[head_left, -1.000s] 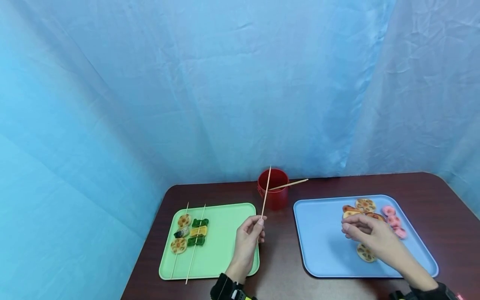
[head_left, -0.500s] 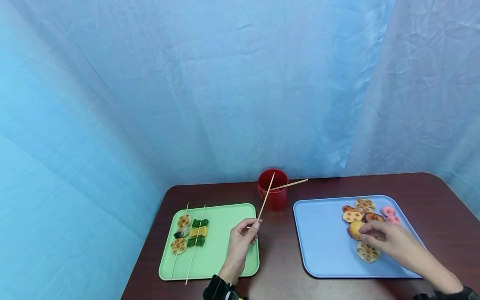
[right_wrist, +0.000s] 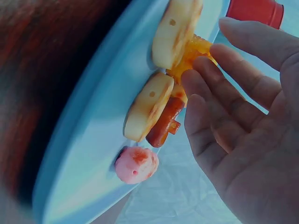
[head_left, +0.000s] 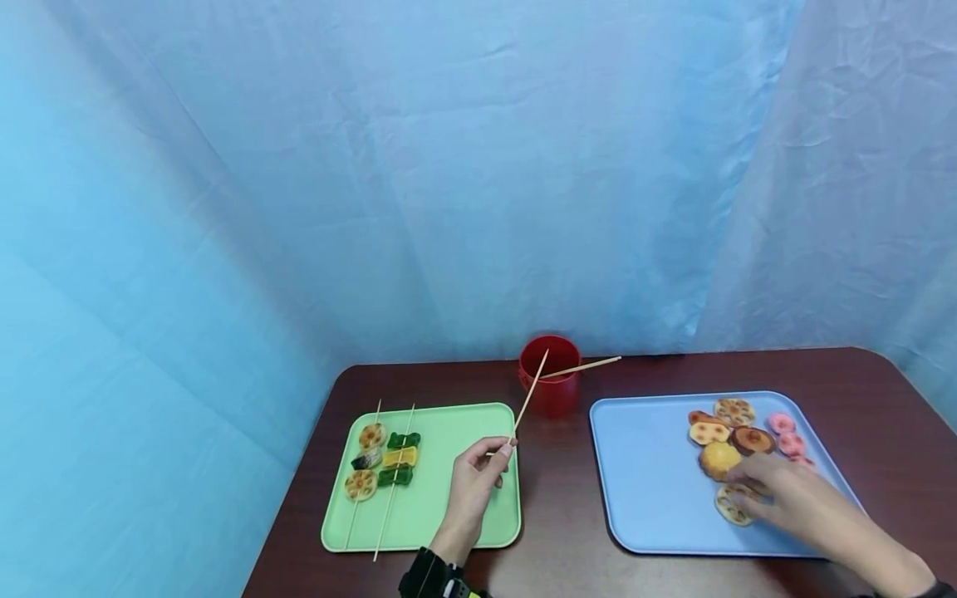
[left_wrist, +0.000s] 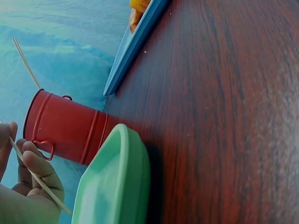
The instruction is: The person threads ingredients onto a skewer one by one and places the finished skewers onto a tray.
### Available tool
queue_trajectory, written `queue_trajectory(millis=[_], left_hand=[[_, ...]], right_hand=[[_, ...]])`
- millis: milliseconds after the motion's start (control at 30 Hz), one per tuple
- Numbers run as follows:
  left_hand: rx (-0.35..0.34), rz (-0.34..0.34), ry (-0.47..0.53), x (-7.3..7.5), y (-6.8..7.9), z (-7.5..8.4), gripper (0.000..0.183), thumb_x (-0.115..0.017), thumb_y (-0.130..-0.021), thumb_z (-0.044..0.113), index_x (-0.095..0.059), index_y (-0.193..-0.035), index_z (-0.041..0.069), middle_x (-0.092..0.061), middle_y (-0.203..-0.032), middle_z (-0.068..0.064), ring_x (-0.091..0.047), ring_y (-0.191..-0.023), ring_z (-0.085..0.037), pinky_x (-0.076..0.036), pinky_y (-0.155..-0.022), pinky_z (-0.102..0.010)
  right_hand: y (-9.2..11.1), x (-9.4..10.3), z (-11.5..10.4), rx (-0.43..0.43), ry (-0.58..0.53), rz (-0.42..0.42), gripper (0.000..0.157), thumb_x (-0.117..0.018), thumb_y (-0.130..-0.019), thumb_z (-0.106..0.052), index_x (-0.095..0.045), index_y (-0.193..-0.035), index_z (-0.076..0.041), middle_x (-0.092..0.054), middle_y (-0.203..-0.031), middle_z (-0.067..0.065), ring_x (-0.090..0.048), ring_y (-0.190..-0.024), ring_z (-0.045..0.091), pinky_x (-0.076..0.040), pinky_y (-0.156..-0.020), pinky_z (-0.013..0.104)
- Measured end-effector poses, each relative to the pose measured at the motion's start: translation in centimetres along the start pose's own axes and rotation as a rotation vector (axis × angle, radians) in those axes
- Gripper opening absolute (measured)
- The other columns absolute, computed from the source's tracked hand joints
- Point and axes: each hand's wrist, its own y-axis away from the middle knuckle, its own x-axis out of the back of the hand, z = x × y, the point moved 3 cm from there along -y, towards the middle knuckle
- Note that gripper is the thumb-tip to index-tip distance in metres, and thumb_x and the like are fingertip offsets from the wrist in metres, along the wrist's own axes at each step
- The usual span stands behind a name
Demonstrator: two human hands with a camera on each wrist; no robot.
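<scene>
In the head view my left hand [head_left: 473, 490] pinches a thin wooden skewer [head_left: 532, 389] between thumb and fingers, its bare tip slanting up in front of the red bucket. The left wrist view shows the same skewer [left_wrist: 39, 182] crossing the fingers. Over the blue tray [head_left: 643, 490], my right hand [head_left: 803, 502] reaches down with fingertips right at a lotus root slice [head_left: 727, 508] and a yellow, browned-edged piece [head_left: 718, 459]. Seen from the right wrist, its fingers are loosely bent, with nothing between them, beside two thick lotus root slices [right_wrist: 148, 107].
On the green tray [head_left: 456, 423] lie two loaded skewers, one with lotus slices [head_left: 361, 485], one with green and yellow pieces [head_left: 399, 457]. Behind stands the red bucket [head_left: 552, 399] with another skewer [head_left: 591, 366] leaning out. Pink pieces [head_left: 782, 423] and a mushroom-like brown piece [head_left: 752, 440] share the blue tray.
My right hand has moved right and down to the food on the blue tray, uncovering the yellow piece. My left hand has drifted left with the skewer, which now slants more.
</scene>
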Motion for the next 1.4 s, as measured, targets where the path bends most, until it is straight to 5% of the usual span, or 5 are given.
queue_trajectory(millis=[300, 733, 900, 1233, 1400], left_hand=[[0.008, 0.009, 0.002, 0.1, 0.2, -0.2, 0.031, -0.067, -0.09, 0.025, -0.071, -0.107, -0.001, -0.062, -0.107, -0.027, -0.053, -0.07, -0.015, -0.042, -0.057, -0.019], [0.015, 0.006, 0.002, -0.1, 0.1, -0.3, 0.03, -0.068, -0.089, 0.024, -0.071, -0.105, -0.002, -0.064, -0.107, -0.026, -0.052, -0.069, -0.012, -0.041, -0.056, -0.018], [0.0, 0.006, 0.001, -0.3, 0.2, -0.2, 0.03, -0.067, -0.089, 0.021, -0.07, -0.106, -0.004, -0.064, -0.102, -0.023, -0.052, -0.067, -0.012, -0.041, -0.055, -0.019], [-0.002, 0.008, -0.017, -0.3, 0.3, -0.1, 0.029, -0.067, -0.09, 0.021, -0.071, -0.106, -0.003, -0.064, -0.098, -0.022, -0.052, -0.066, -0.011, -0.041, -0.054, -0.018], [-0.008, 0.002, -0.021, -0.3, 0.3, -0.1, 0.028, -0.068, -0.088, 0.021, -0.072, -0.104, -0.001, -0.064, -0.092, -0.018, -0.051, -0.065, -0.012, -0.037, -0.053, -0.016]], right_hand=[[0.7, -0.7, 0.1, -0.049, -0.011, -0.093, 0.038, -0.081, -0.071, -0.034, -0.07, -0.102, -0.015, -0.067, -0.101, -0.001, -0.06, -0.096, 0.024, -0.048, -0.083, 0.052], [0.8, -1.5, 0.8, -0.125, 0.016, -0.134, 0.049, -0.081, -0.068, -0.041, -0.068, -0.108, -0.016, -0.063, -0.109, 0.009, -0.057, -0.096, 0.028, -0.048, -0.079, 0.056], [1.0, -1.4, 1.0, -0.135, 0.026, -0.117, 0.054, -0.079, -0.067, -0.05, -0.067, -0.106, -0.014, -0.059, -0.102, 0.008, -0.054, -0.086, 0.021, -0.05, -0.073, 0.051], [1.1, -0.9, 0.7, -0.095, -0.073, -0.058, 0.025, -0.079, -0.074, -0.03, -0.065, -0.091, -0.018, -0.053, -0.078, -0.008, -0.045, -0.069, 0.007, -0.043, -0.06, 0.029], [0.7, 0.1, 0.2, -0.054, -0.098, 0.064, 0.023, -0.079, -0.075, -0.03, -0.066, -0.091, -0.019, -0.056, -0.076, -0.015, -0.043, -0.064, -0.002, -0.041, -0.055, 0.024]])
